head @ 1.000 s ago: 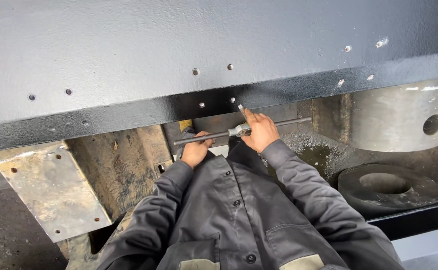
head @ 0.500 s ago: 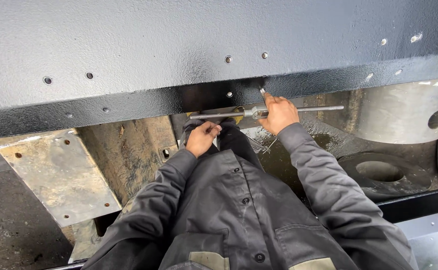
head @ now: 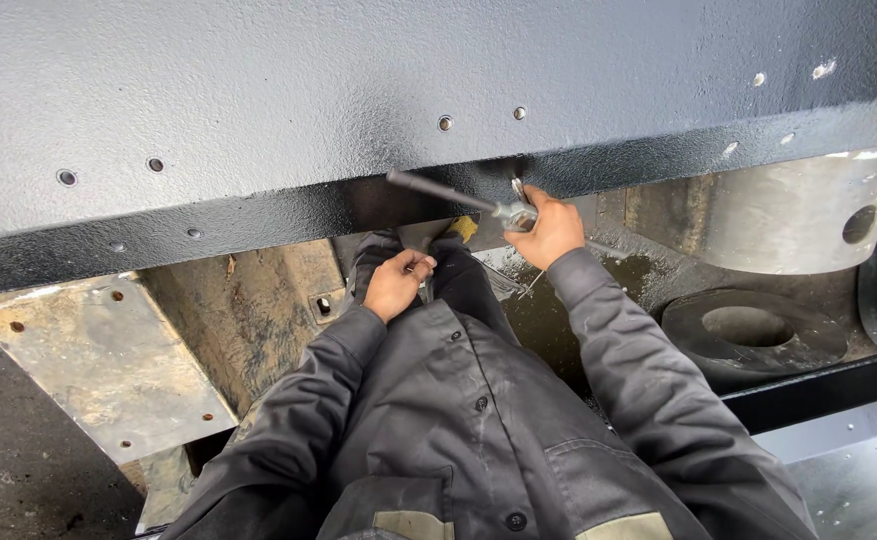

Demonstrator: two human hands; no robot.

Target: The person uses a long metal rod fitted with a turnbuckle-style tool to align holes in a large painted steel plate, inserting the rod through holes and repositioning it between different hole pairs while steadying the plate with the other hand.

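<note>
My right hand (head: 551,232) grips the middle of a long grey tap wrench (head: 439,191). Its bar slants from upper left to lower right, against the lower edge of a black painted steel beam (head: 359,90). The wrench head sits at a small hole in that edge. My left hand (head: 397,285) is lower, off the wrench, with its fingers curled close to my grey jacket. I cannot see anything inside it.
The beam has several small drilled holes (head: 446,123). Below it are a rusty steel plate with holes (head: 89,360) at the left, a large grey steel cylinder (head: 799,215) at the right, and a dark steel ring (head: 754,330) on wet ground.
My left hand has let go of the bar's left end and dropped toward my jacket. The bar has swung from level to slanting, its left end higher.
</note>
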